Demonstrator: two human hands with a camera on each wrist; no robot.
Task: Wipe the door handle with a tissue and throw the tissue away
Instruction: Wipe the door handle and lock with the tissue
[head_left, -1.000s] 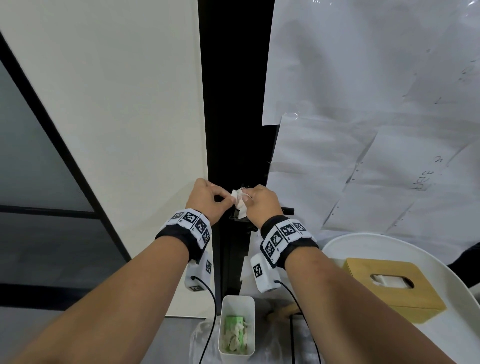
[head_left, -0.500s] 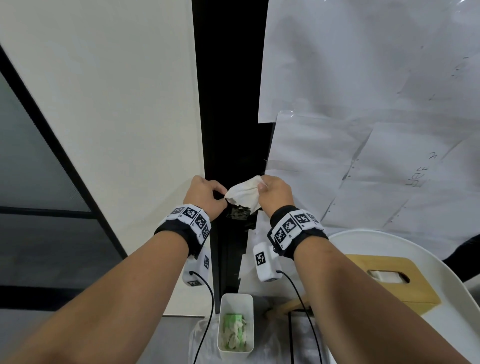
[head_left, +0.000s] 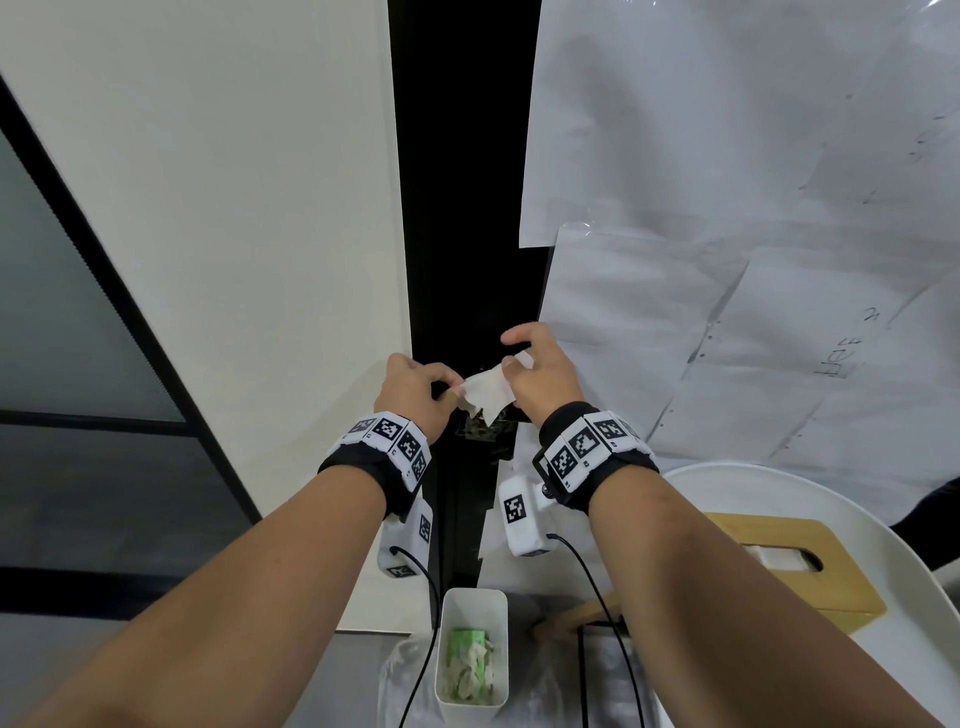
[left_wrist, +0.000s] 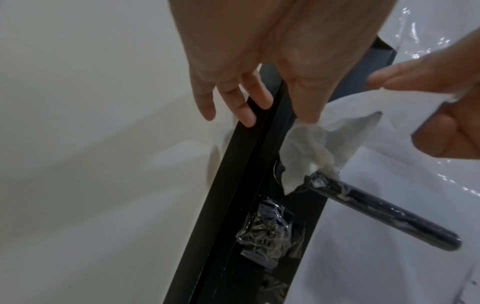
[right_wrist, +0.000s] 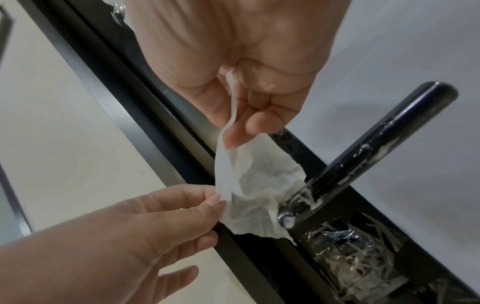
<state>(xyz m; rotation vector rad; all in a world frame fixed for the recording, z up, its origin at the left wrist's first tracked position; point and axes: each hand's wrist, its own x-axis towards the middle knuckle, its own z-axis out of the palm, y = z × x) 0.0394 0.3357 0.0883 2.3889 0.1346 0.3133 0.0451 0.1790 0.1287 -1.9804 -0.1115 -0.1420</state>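
Since a moment ago the right hand has lifted a little and the tissue is pulled wider between both hands. The left hand pinches one edge with thumb and forefinger, its other fingers loose; the right hand pinches the opposite edge. The tissue's lower corner hangs touching the base of the black door handle. Below the handle stands a white bin holding crumpled tissues.

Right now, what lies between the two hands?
The tissue, pinched by the left hand and right hand, lower edge against the door handle; the right wrist view shows it.
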